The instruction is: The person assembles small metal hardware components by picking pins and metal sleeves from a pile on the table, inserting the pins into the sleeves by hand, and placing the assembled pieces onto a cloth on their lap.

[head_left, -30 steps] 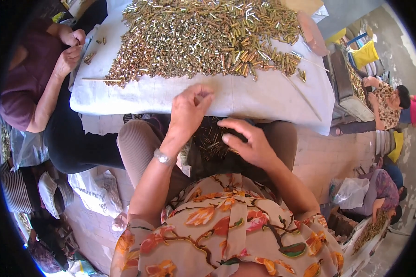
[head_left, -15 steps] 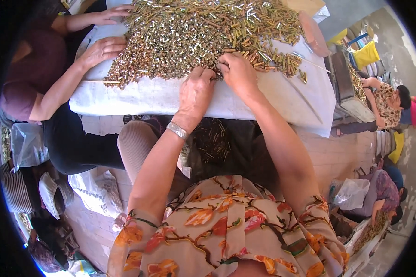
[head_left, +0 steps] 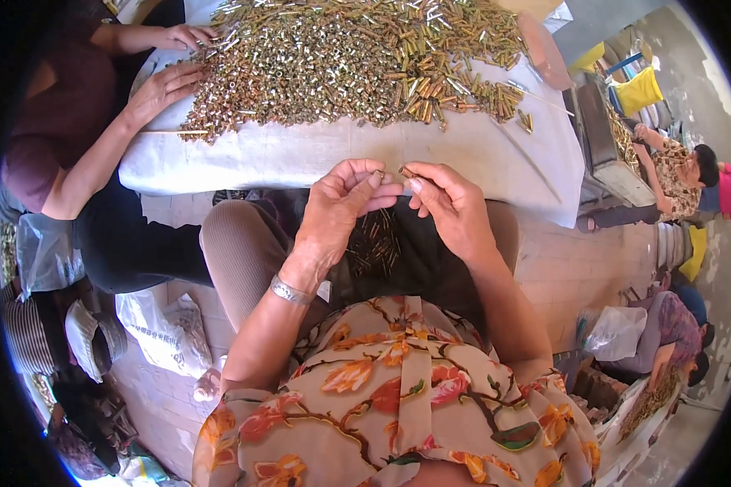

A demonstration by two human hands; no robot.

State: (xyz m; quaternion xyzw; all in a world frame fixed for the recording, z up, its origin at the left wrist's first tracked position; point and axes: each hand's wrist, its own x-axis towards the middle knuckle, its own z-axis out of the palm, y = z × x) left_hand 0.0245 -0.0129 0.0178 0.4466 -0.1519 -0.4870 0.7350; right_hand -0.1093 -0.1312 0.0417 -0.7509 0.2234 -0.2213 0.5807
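My left hand [head_left: 339, 199], with a silver bracelet at the wrist, pinches a small metal nut-like ring [head_left: 379, 174] between thumb and fingertips. Facing it, my right hand [head_left: 455, 203] grips a short brass-coloured metal sleeve [head_left: 407, 172], mostly hidden by the fingers. The fingertips are close but apart, above my lap, just off the near edge of a white-covered table [head_left: 252, 162]. On that table lies a heap of small nuts [head_left: 300, 81], with longer brass-coloured sleeves [head_left: 430, 89] to its right. More metal pieces [head_left: 375, 252] rest on dark cloth in my lap.
At the left, a co-worker's hand [head_left: 166, 89] touches the heap. Thin rods [head_left: 528, 158] lie on the table's right side, near a pinkish flat object [head_left: 544, 53]. White plastic bags [head_left: 166, 333] are on the floor. Other people [head_left: 678, 178] sit at tables on the right.
Both my hands have drawn back from the heap's near edge toward my body, and small metal pieces now show in their fingers. The co-worker's hands have shifted slightly left.
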